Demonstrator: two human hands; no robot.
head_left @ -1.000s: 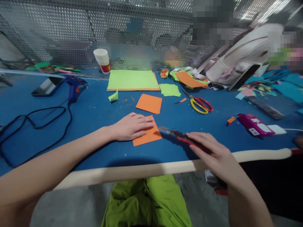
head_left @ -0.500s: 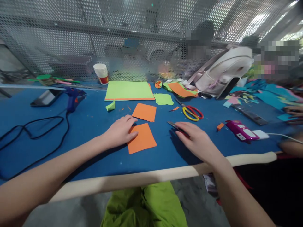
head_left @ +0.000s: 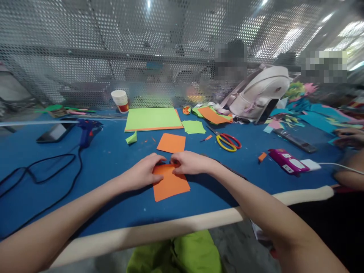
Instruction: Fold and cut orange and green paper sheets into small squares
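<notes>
An orange paper square, which looks like a small stack, lies flat near the table's front edge. At its upper left corner is my left hand, thumb on top and fingers curled round the edge. My right hand pinches the same paper at its top edge, close to the left fingertips. Just behind the hands lies a second orange square. A slim dark tool rests on the table, partly covered by my right forearm; its kind is unclear.
Green paper squares and a large green sheet lie behind. Scissors with red and yellow handles are to the right, near a purple device. A blue glue gun trails its cord leftward. Another person's hand is far right.
My right hand has let go of the dark tool, leaving it on the table, and has moved left onto the orange paper. My left hand stays at the paper's corner.
</notes>
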